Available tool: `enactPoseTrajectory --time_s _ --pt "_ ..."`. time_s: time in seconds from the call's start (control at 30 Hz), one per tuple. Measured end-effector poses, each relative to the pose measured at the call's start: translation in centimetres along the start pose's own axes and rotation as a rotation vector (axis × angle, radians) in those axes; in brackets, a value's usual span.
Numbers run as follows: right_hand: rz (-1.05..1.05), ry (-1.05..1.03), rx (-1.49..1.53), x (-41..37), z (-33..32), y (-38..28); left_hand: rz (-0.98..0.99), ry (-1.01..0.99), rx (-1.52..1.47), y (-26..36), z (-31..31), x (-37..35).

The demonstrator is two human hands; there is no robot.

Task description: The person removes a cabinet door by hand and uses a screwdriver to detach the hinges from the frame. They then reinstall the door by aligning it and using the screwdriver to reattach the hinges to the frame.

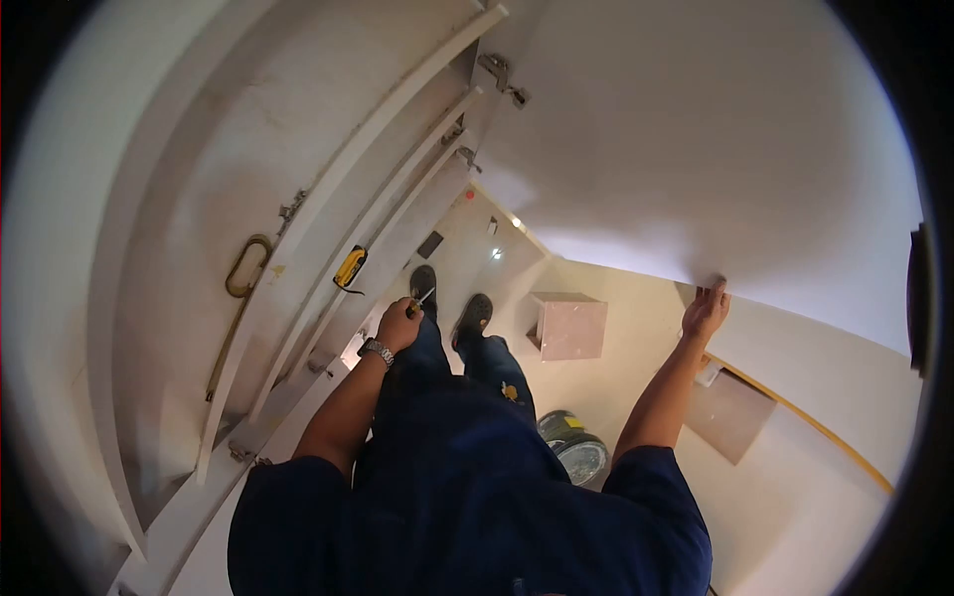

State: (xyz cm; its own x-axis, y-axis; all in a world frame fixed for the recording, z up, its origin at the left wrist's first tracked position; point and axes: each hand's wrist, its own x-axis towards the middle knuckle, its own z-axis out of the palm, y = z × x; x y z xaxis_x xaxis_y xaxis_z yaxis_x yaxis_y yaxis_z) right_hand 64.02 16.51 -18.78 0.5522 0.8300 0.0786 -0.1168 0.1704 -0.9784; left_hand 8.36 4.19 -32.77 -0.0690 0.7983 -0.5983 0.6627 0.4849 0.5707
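My left hand (pixel 397 328) is closed around a screwdriver (pixel 415 309), its metal shaft pointing up and away from me. A metal-band watch is on that wrist. To the right, my right hand (pixel 706 312) grips the lower edge of a large white cabinet door (pixel 715 149), with a fingertip showing on its face. Metal hinges (pixel 497 70) join the door to the cabinet frame near the top. A yellow and black tool (pixel 350 266) rests on a cabinet shelf edge (pixel 363 233), a little above my left hand.
A coiled cable or hose (pixel 246 266) lies inside the cabinet at left. On the floor are a pale box (pixel 570 328), a bucket (pixel 571 447) beside my legs, and a flat panel (pixel 730 412). A dark handle (pixel 916 298) sits at the door's far right.
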Motion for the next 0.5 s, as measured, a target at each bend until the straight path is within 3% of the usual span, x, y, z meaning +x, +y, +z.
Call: enactPoseTrajectory --time_s 0.13,0.23,0.5 --pt "-0.03 -0.017 0.056 -0.3 -2.9 5.5 -0.018 0.043 -0.075 -1.7 2.8 2.6" --pt "-0.123 0.096 0.087 -1.5 0.1 7.4 0.016 0.064 -0.103 -3.6 5.6 8.0" --pt "-0.242 0.276 0.09 -2.3 -0.5 20.6 0.218 0.244 -0.224 -6.9 11.7 27.9"
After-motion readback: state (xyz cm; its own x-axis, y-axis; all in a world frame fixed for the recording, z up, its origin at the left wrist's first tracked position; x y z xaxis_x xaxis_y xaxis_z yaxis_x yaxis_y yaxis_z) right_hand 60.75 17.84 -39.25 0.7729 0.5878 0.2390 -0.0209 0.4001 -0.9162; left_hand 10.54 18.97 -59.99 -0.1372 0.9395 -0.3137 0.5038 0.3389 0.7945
